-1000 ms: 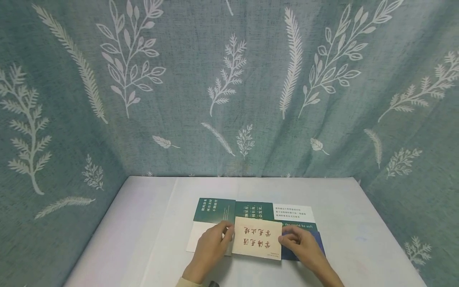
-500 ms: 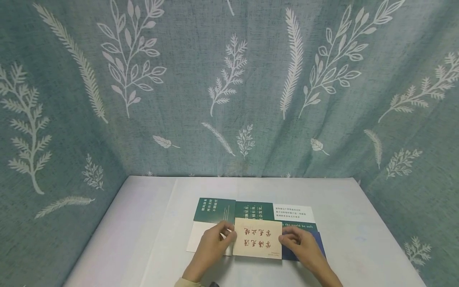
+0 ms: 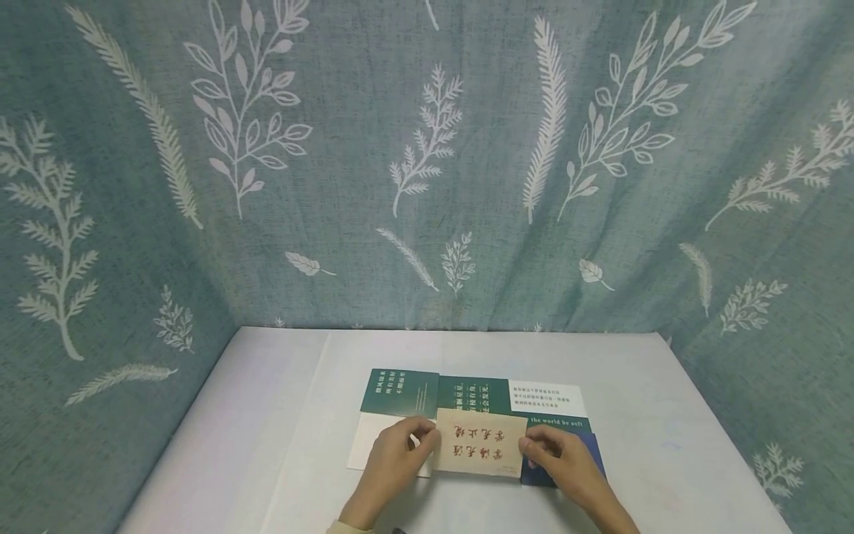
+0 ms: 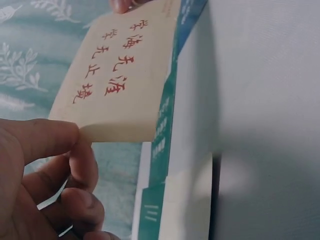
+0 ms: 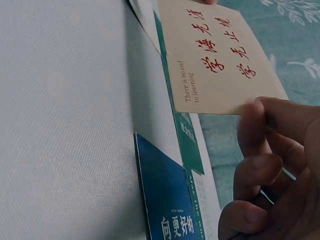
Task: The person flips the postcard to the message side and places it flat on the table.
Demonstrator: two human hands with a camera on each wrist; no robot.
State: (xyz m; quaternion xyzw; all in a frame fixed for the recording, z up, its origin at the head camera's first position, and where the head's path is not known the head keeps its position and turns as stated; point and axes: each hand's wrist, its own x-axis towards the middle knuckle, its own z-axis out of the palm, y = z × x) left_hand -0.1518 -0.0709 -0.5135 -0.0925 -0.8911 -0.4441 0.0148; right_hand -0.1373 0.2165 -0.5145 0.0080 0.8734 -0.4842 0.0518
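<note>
A thin cream notebook (image 3: 479,443) with red Chinese characters is held up between both hands, above the other notebooks. My left hand (image 3: 399,451) pinches its left edge between thumb and index finger. On the opposite edge, my right hand (image 3: 565,458) pinches it the same way. The other fingers of both hands are curled beneath. In the right wrist view, small print on the cream cover (image 5: 215,60) reads "There is no end to learning". Beneath the cream notebook and partly covered by it lie a green notebook (image 3: 472,391) and a blue notebook (image 3: 592,443).
A green notebook (image 3: 400,391) lies at the back left, with a white notebook (image 3: 371,439) in front of it. A white-and-green notebook (image 3: 547,399) is at the back right. They lie on a white table (image 3: 287,415) before a leaf-patterned curtain (image 3: 347,185).
The cream notebook has tilted slightly, its lower edge a little higher and its top edge a little lower. Both hands keep nearly the same places.
</note>
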